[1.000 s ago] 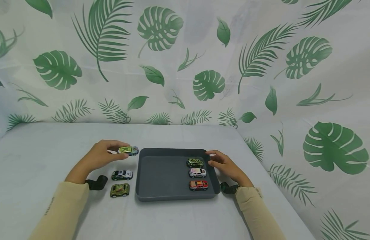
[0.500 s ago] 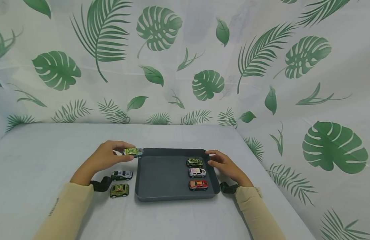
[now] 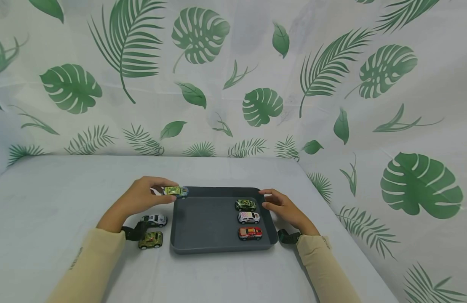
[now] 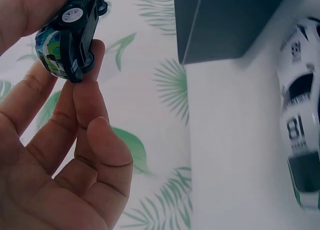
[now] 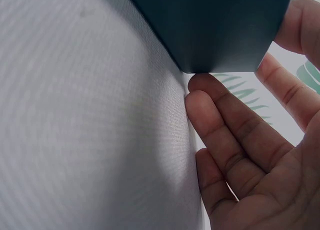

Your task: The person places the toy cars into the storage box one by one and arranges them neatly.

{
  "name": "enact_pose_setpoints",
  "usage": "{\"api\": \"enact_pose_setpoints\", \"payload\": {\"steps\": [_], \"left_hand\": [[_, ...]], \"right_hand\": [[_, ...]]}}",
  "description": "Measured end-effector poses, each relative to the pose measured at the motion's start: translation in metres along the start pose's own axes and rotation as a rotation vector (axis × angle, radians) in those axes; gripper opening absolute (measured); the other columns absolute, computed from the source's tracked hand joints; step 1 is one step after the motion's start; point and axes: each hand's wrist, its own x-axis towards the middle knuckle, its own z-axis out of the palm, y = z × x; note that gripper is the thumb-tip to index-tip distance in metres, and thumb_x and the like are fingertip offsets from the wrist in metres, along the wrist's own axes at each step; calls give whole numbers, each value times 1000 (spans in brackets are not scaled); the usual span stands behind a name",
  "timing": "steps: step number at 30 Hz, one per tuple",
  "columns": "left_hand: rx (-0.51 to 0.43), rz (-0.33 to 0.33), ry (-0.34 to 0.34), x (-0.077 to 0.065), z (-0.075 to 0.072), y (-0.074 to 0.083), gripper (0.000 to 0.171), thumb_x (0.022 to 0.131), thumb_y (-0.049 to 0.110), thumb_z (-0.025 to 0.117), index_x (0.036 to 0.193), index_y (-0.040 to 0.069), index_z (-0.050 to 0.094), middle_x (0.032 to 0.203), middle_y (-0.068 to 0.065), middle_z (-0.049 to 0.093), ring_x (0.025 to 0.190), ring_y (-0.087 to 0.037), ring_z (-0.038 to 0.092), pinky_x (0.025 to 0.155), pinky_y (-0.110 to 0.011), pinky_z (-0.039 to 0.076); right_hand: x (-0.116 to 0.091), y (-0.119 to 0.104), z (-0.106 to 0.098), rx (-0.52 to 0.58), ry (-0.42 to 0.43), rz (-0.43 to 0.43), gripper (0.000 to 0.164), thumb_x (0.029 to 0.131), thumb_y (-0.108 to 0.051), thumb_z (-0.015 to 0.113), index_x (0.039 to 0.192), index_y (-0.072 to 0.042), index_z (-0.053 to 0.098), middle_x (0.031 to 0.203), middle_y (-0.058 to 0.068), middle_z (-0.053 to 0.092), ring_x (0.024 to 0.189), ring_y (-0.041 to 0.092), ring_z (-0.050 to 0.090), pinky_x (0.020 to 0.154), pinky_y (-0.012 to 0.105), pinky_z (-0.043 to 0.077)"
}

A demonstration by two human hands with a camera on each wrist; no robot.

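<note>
In the head view my left hand (image 3: 142,195) pinches a green-and-blue toy car (image 3: 175,192) over the far left corner of the grey tray (image 3: 203,251). The left wrist view shows that toy car (image 4: 70,37) between thumb and fingertips, its wheels visible. My right hand (image 3: 284,208) holds the tray at its far right corner, thumb over the rim; the right wrist view shows several fingers (image 5: 205,112) by the tray's outer wall (image 5: 215,29). Inside the tray, on the right, stand a camouflage car (image 3: 246,205), a white car (image 3: 249,217) and a red car (image 3: 250,233).
Left of the tray on the white tabletop (image 3: 203,277) are a white-and-black toy car (image 3: 156,220), partly behind the left wrist's camera (image 3: 134,231), and a green toy car (image 3: 150,240). A leaf-patterned cloth (image 3: 218,118) hangs behind and at the right.
My left hand has carried the green-and-blue toy car rightward, from left of the tray to above its far left corner. The right hand and the tray have stayed in place.
</note>
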Motion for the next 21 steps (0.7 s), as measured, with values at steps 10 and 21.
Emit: {"api": "enact_pose_setpoints", "payload": {"steps": [10,21], "left_hand": [[-21,23,-5,8,6,12,40,89,34,76,124,15,71,118,-1,69,99,-19,58,89,-44,50],[-31,-1,-21,18,13,22,40,88,32,77,125,16,71,121,-4,68,103,-22,60,88,-46,51]], "right_hand": [[0,-1,0,1,-1,6,44,100,-21,62,141,-10,52,136,24,57,128,42,52,106,63,36],[-1,-2,1,-3,0,29,43,100,-20,61,141,-11,52,135,22,58,127,40,52,108,67,29]]}}
